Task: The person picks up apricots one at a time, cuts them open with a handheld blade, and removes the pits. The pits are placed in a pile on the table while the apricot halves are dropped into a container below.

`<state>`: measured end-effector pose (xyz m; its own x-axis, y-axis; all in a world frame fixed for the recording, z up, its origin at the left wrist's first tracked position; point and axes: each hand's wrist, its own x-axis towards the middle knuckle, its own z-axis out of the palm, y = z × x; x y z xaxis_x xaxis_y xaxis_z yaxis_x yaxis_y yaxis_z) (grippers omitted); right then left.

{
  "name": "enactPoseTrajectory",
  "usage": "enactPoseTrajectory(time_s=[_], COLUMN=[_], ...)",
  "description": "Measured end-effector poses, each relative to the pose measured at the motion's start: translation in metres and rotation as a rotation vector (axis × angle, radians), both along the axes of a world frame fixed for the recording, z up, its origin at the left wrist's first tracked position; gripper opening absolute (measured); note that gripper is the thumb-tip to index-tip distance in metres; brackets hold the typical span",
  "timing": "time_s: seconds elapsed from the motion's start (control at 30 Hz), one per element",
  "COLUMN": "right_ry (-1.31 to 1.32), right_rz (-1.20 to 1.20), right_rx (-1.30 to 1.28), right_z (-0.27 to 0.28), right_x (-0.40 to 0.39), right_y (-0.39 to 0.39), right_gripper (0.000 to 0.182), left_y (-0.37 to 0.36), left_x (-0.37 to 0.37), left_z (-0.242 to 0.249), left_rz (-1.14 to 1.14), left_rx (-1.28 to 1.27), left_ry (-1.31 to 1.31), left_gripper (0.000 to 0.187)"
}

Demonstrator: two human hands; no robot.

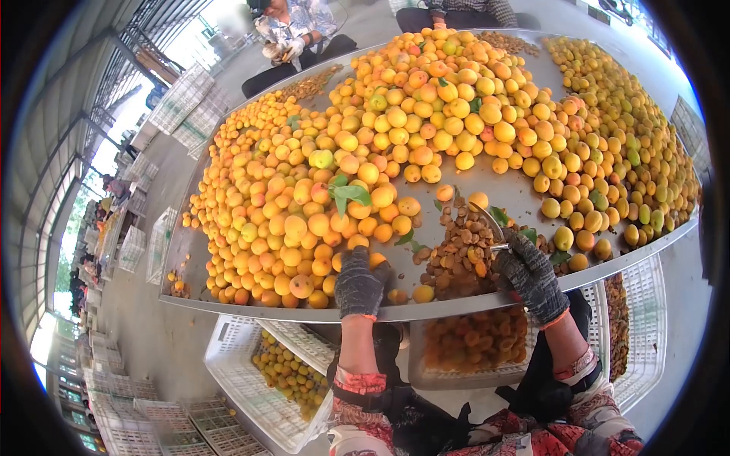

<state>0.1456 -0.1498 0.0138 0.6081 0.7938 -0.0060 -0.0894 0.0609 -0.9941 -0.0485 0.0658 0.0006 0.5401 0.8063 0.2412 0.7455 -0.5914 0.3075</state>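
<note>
My left hand (pixel 362 283), in a dark grey knit glove, reaches into the near edge of a big heap of apricots (pixel 296 226). Its fingers curl against an apricot (pixel 377 260) beside the thumb; the fingertips are partly hidden. My right hand (pixel 530 280), gloved alike, is closed on a curved metal tool (pixel 491 217) with a thin blade-like arc; its handle is mostly covered by the hand. Under and left of that tool lies a pile of brown apricot pits (pixel 460 243) on the metal table (pixel 475 182), with some green leaves mixed in.
Below the table edge stand a white crate of apricots (pixel 224 342), a tray of orange fruit halves (pixel 475 338) and another white crate (pixel 646 327). Greener apricots (pixel 639 159) cover the right side. Two people sit across the table. Stacked crates (pixel 190 99) stand at left.
</note>
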Motion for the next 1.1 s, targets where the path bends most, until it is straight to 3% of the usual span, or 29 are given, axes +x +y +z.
enactPoseTrajectory(time_s=[0.13,0.2,0.23,0.27,0.33,0.37,0.47,0.53,0.6,0.7,0.87,1.1], right_ry=[-0.070,0.339,0.145,0.137,-0.455,-0.403,-0.608,-0.569,-0.865,-0.685,-0.735,-0.786], right_rz=[-0.123,-0.011,-0.001,-0.017,-0.052,-0.012,0.000,0.006,0.025,-0.035,0.019,-0.014], right_rx=[0.117,0.222,0.229,0.229,0.068,0.187,0.181,0.154,0.032,0.049,0.047,0.058], right_z=[0.007,0.021,0.014,0.020,0.039,0.031,0.034,0.036,0.037,0.039,0.042,0.033], right_x=[-0.007,-0.014,-0.015,-0.018,-0.031,-0.033,-0.039,-0.043,-0.045,-0.050,-0.047,-0.047], right_y=[-0.002,-0.003,-0.004,-0.003,0.000,0.001,0.001,0.000,-0.001,0.002,0.000,-0.001], right_gripper=[0.040,0.040,0.039,0.039,0.038,0.037,0.037,0.037,0.034,0.033,0.038,0.037], left_y=[-0.019,-0.031,-0.043,-0.050,-0.061,-0.060,-0.063,-0.065,-0.067,-0.063,-0.063,-0.066], left_x=[0.026,0.034,0.039,0.043,0.047,0.046,0.050,0.052,0.050,0.046,0.045,0.046], left_z=[0.020,0.021,0.027,0.032,0.037,0.038,0.031,0.032,0.028,0.023,0.028,0.036], left_rz=[-0.026,-0.178,-0.262,-0.277,-0.317,-0.335,-0.395,-0.422,-0.442,-0.492,-0.466,-0.527], left_rx=[-0.305,-0.944,-0.993,-1.004,-1.220,-1.298,-1.360,-1.311,-1.261,-1.322,-1.468,-1.370], left_ry=[-0.318,-0.988,-1.118,-1.116,-1.304,-1.228,-1.267,-1.252,-1.240,-1.232,-1.188,-1.138], left_gripper=[0.039,0.034,0.036,0.036,0.041,0.045,0.043,0.042,0.042,0.043,0.042,0.037])
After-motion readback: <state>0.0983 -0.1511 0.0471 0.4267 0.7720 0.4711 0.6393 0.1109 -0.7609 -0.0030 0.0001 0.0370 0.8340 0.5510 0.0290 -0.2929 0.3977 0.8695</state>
